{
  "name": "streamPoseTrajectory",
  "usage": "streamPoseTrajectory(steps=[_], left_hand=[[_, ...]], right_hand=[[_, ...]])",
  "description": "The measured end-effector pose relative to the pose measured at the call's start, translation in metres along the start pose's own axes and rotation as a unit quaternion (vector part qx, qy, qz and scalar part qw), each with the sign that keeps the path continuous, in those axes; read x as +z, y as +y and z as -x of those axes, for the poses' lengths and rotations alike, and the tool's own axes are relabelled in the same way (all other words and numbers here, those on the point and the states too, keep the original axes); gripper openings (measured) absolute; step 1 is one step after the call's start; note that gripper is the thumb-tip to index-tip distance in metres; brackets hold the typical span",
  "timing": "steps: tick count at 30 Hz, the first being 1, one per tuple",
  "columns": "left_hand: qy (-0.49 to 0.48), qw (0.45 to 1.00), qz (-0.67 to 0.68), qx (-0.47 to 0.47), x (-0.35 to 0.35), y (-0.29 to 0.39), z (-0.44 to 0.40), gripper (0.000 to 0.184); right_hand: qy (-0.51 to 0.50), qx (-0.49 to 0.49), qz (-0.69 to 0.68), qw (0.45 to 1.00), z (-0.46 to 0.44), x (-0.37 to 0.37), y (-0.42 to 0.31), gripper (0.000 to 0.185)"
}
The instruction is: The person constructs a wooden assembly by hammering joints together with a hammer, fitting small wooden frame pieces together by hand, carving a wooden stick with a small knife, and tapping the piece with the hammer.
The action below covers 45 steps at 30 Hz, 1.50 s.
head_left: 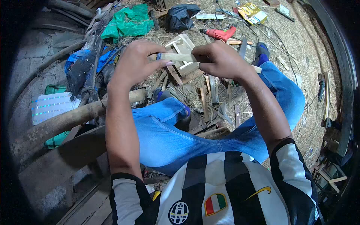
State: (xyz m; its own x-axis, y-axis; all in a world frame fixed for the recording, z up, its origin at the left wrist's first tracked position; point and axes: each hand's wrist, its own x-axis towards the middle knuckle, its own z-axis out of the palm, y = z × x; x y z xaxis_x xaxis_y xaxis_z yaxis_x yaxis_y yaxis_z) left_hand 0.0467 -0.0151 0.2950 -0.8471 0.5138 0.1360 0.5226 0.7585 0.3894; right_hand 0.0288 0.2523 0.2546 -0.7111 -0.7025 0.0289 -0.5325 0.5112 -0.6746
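A pale, thin wooden strip (179, 57) is held level between my hands, above the gap between my knees. My left hand (137, 60) pinches its left end between thumb and fingers, where a small blue thing I cannot make out shows. Closed around the strip farther right is my right hand (221, 60); the other end sticks out past that wrist. Beneath and behind the strip, a small slatted wooden frame (183, 44) lies on the ground, partly covered by my hands. Offcuts of wood (203, 103) are scattered between my feet.
A red power drill (221, 33) with a cable lies ahead on straw-covered ground. Nearby are a black plastic bag (182, 17), a green bag (129, 22) and a yellow packet (252, 14). At left, a thick wooden pole (75, 118) runs beside my leg.
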Motion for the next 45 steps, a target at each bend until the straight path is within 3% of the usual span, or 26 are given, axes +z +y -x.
streamPoseTrajectory(steps=[4,6,9,12,14,15,17,18,20,21,22,26,29,31,33,35,39,41,45], left_hand=[[-0.038,0.997,0.059,-0.029,-0.008,-0.003,0.005,0.034],[-0.056,0.997,0.052,-0.02,-0.009,-0.006,0.008,0.033],[-0.099,0.994,0.033,-0.019,-0.007,-0.014,0.013,0.036],[-0.135,0.99,0.039,0.008,-0.004,-0.025,0.015,0.035],[-0.22,0.965,0.121,-0.08,-0.002,-0.041,0.015,0.035],[-0.218,0.965,0.122,-0.083,0.003,-0.053,0.018,0.035],[-0.165,0.951,0.247,-0.088,0.024,-0.086,0.032,0.035],[-0.154,0.923,0.307,-0.174,0.036,-0.105,0.041,0.032],[-0.141,0.897,0.302,-0.29,0.093,-0.176,0.07,0.034],[-0.105,0.914,0.235,-0.314,0.128,-0.198,0.089,0.033],[-0.143,0.925,0.097,-0.34,0.158,-0.21,0.105,0.03],[0.006,0.936,0.111,-0.335,0.303,-0.243,0.169,0.022],[0.042,0.952,0.032,-0.303,0.341,-0.234,0.163,0.026],[0.023,0.942,0.023,-0.335,0.34,-0.224,0.152,0.029],[0.002,0.93,0.012,-0.366,0.33,-0.223,0.145,0.032],[-0.033,0.955,0.005,-0.294,0.318,-0.231,0.144,0.028],[-0.059,0.943,0.077,-0.317,0.308,-0.241,0.155,0.028],[0.03,0.954,0.135,-0.265,0.322,-0.249,0.171,0.032],[0.05,0.946,0.111,-0.302,0.302,-0.225,0.178,0.038]], right_hand=[[0.01,-0.037,-0.023,0.999,-0.004,0.002,0.006,0.031],[-0.056,-0.001,0.004,0.998,-0.005,0.001,0.01,0.037],[-0.079,0.03,-0.084,0.993,-0.002,0.005,0.012,0.036],[-0.086,0.042,-0.082,0.992,-0.006,0.019,0.015,0.034],[-0.084,0.034,-0.132,0.987,-0.011,0.033,0.021,0.034],[-0.08,0.028,-0.183,0.98,-0.013,0.037,0.024,0.035],[-0.08,0.047,-0.157,0.983,-0.011,0.042,0.026,0.033],[-0.1,0.088,-0.13,0.982,-0.007,0.053,0.037,0.033],[-0.163,0.149,-0.033,0.975,0.005,0.083,0.064,0.033],[-0.205,0.168,0.036,0.964,0.015,0.104,0.081,0.033],[-0.203,0.2,0.048,0.957,0.03,0.131,0.099,0.033],[-0.225,0.281,0.086,0.929,0.09,0.205,0.149,0.03],[-0.282,0.314,0.089,0.902,0.113,0.224,0.163,0.028],[-0.317,0.319,0.104,0.887,0.121,0.232,0.174,0.028],[-0.268,0.346,0.078,0.896,0.124,0.235,0.18,0.033],[-0.251,0.353,0.064,0.899,0.121,0.235,0.184,0.035],[-0.21,0.398,0.006,0.893,0.123,0.244,0.2,0.029],[-0.197,0.403,0.005,0.893,0.134,0.258,0.215,0.03],[-0.138,0.449,0.005,0.883,0.148,0.265,0.214,0.034]])
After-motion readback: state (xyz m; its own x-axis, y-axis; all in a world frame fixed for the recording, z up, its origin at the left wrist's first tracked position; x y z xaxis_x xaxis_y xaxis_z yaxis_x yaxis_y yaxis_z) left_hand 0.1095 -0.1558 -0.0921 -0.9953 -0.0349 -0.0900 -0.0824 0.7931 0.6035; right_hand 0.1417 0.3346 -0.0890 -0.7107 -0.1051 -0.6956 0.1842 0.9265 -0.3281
